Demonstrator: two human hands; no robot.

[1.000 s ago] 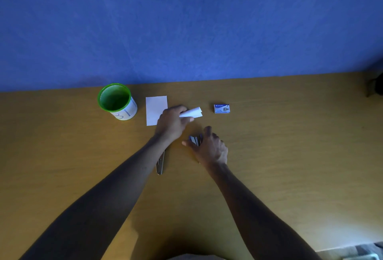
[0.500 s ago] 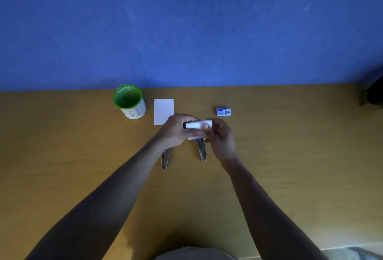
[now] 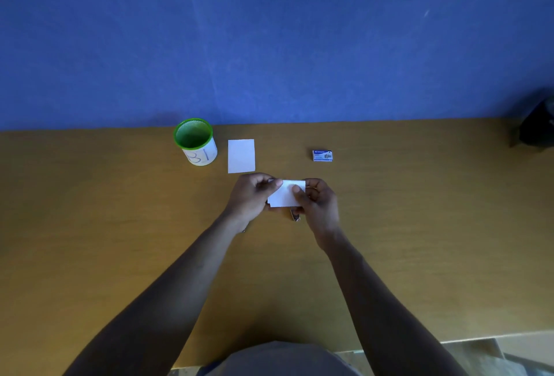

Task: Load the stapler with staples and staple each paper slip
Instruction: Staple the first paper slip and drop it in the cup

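A white paper slip (image 3: 284, 194), folded, is held above the table between both hands. My left hand (image 3: 250, 196) pinches its left edge and my right hand (image 3: 317, 200) pinches its right edge with the thumb on top. Below the slip, a metal stapler (image 3: 295, 216) shows only its near tip; the rest is hidden by the paper and my right hand. Another white paper slip (image 3: 241, 156) lies flat on the table behind my left hand. A small blue staple box (image 3: 322, 155) sits to the right of it.
A green-rimmed white cup (image 3: 196, 143) stands at the back left near the blue wall. A second metal piece (image 3: 244, 229) peeks out under my left wrist. A dark object (image 3: 536, 127) sits at the table's far right edge.
My right hand left the stapler on the table and came up to the slip. Both hands now hold the folded slip, drawn nearer to me over the stapler.
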